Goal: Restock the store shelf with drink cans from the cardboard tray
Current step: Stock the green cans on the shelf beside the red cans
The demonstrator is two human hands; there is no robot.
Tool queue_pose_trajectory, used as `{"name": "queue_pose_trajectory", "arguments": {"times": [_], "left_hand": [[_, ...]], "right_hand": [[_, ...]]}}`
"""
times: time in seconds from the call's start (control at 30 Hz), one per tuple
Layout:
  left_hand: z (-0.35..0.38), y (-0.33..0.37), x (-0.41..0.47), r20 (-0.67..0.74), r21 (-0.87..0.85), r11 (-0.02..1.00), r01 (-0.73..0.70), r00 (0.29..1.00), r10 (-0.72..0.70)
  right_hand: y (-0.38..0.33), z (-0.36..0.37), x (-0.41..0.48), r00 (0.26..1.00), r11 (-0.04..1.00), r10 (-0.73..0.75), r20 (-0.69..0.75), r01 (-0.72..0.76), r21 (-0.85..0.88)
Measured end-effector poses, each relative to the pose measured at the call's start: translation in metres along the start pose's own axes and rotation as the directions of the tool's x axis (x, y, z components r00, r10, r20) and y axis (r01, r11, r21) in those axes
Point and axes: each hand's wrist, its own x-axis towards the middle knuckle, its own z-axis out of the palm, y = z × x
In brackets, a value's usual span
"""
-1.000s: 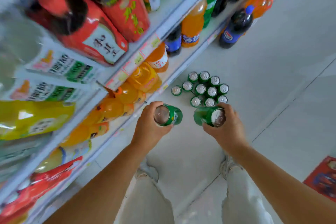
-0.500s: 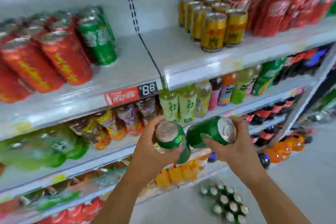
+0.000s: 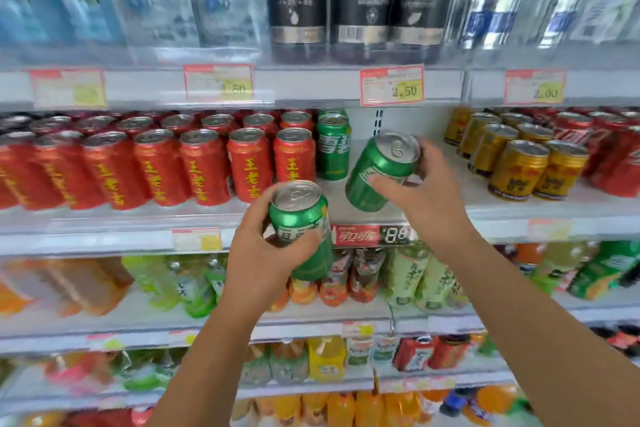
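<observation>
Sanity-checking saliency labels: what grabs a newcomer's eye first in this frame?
Two green cans at centre: the left hand holds one green can upright below the shelf edge, while the right hand tilts the other green can toward the bare gap on the can shelf. That gap lies between a row of red cans and gold cans.

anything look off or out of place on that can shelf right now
Nothing looks damaged or spilled. The one oddity is the bare gap on the can shelf between the green cans and the gold cans. The right hand holds its green can tilted over that gap; the left hand holds another.
</observation>
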Motion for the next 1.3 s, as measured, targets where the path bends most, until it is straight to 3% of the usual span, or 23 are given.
{"name": "queue_pose_trajectory", "arguments": {"times": [0.23,0.67,0.8,0.87,0.93,1.0,1.2,1.3], "left_hand": [[-0.027,-0.005,0.01,-0.081,0.03,1.0,0.003,0.997,-0.001],[-0.021,-0.009,0.019,-0.03,0.048,0.998,0.029,0.999,-0.027],[-0.01,-0.002,0.021,0.015,0.049,0.999,0.019,1.0,-0.02],[-0.004,-0.001,0.024,0.03,0.036,0.999,0.004,1.0,-0.005],[0.006,0.001,0.027,0.048,0.048,0.999,-0.023,0.999,0.021],[0.019,0.005,0.03,0.076,0.053,0.997,-0.046,0.996,0.042],[0.05,0.008,0.043,0.212,0.114,0.991,-0.07,0.976,0.044],[0.042,-0.013,0.05,0.14,0.434,0.889,-0.146,0.986,0.093]], "right_hand": [[0.015,0.044,0.058,0.993,0.986,0.057,0.106,-0.039,-0.162],[0.026,0.068,0.061,0.978,0.972,0.138,0.157,-0.104,-0.211],[0.011,0.049,0.028,0.99,0.986,0.123,0.076,-0.113,-0.123],[0.004,0.035,-0.005,0.98,0.991,0.082,0.18,-0.061,-0.118],[-0.004,0.028,-0.032,0.918,0.99,0.076,0.39,-0.021,-0.143],[-0.009,0.027,-0.04,0.879,0.998,0.04,0.476,-0.008,-0.069],[0.013,0.011,-0.02,0.971,0.998,0.062,0.23,-0.053,-0.046],[0.024,-0.002,0.003,0.985,0.994,0.101,0.136,-0.093,-0.064]]}}
